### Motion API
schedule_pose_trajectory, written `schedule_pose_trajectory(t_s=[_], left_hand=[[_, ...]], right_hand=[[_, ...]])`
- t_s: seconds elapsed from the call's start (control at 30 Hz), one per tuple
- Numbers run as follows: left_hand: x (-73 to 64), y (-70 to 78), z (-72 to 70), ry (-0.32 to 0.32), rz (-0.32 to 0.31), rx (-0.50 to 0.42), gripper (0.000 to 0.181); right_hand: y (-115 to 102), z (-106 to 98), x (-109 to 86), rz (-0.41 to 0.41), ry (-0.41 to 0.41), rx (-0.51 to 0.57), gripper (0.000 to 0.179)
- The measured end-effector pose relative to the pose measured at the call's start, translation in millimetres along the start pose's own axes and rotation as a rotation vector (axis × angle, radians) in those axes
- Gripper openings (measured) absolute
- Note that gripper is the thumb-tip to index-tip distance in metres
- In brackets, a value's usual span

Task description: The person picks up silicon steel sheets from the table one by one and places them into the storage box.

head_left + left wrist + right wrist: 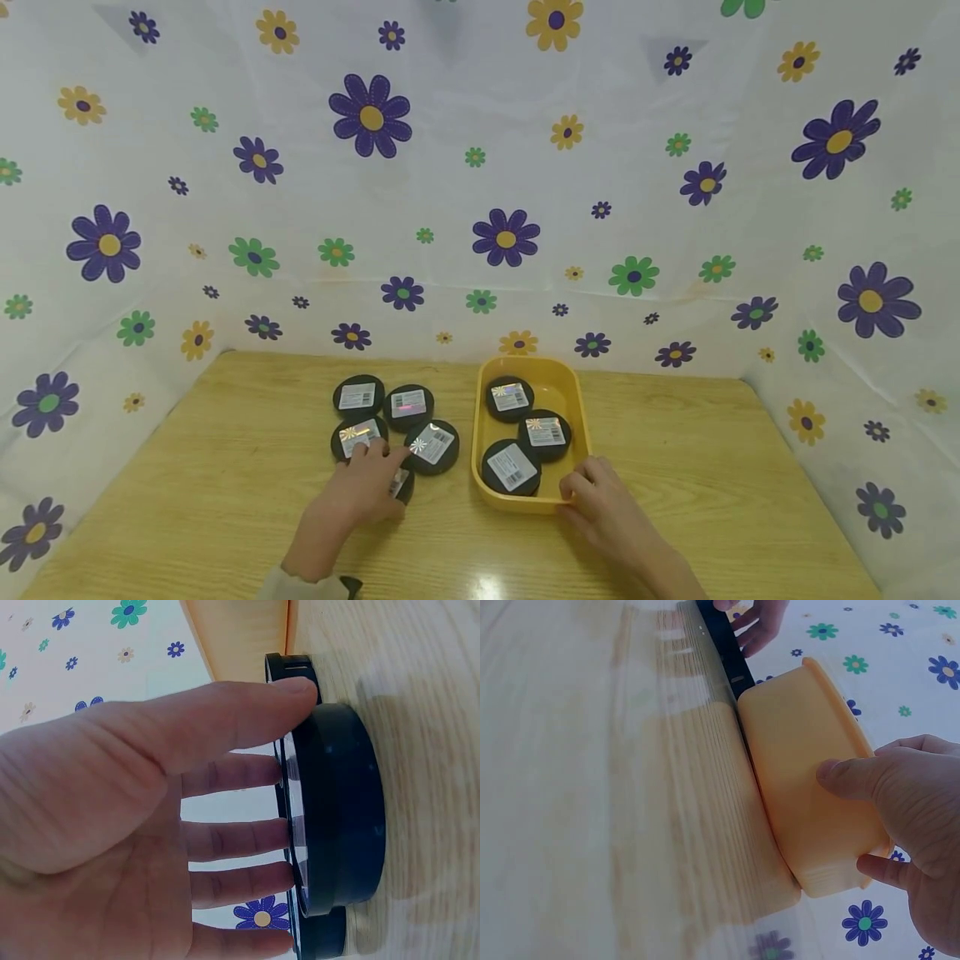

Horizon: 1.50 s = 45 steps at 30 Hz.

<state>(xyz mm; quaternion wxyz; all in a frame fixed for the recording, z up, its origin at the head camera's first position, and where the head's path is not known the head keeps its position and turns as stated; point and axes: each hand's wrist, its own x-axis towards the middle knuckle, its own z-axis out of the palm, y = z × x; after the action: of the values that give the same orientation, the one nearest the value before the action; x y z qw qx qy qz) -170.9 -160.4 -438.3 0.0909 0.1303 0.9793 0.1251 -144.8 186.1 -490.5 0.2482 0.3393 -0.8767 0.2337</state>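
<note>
My left hand [348, 492] is over the nearest of several black round tubs [406, 493] with pale labels on top. In the left wrist view, its fingers are nearly straight, and the thumb lies at the edge of one tub [341, 810]; the hand does not close round it. My right hand [603, 510] grips the near right corner of a yellow rectangular box [557, 392]. Its thumb presses the outer wall of the box [802, 817] in the right wrist view, other fingers being at the rim. Three similar tubs [511, 465] lie inside the box.
A light wooden table [690, 467] carries everything. White cloth [450, 183] with printed flowers walls off the back and both sides. The loose tubs stand close together left of the box, the right one [433, 450] a small gap from its wall.
</note>
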Motion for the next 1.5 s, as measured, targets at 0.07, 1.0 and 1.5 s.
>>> schedule_pose_trajectory(t_s=[0.07,1.0,1.5], left_hand=[[0.1,0.0,0.1,-0.01,-0.01,-0.021,0.071],[0.6,1.3,3.9,0.014,0.012,0.052,0.075],[-2.8,7.6,3.7,0.012,-0.017,0.023,0.075]], right_hand=[[0.4,0.5,-0.2,-0.007,0.006,0.001,0.037],[1.2,-0.8,-1.3,0.023,-0.025,-0.004,0.035],[2.2,-0.1,-1.7,0.025,-0.029,0.001,0.034]])
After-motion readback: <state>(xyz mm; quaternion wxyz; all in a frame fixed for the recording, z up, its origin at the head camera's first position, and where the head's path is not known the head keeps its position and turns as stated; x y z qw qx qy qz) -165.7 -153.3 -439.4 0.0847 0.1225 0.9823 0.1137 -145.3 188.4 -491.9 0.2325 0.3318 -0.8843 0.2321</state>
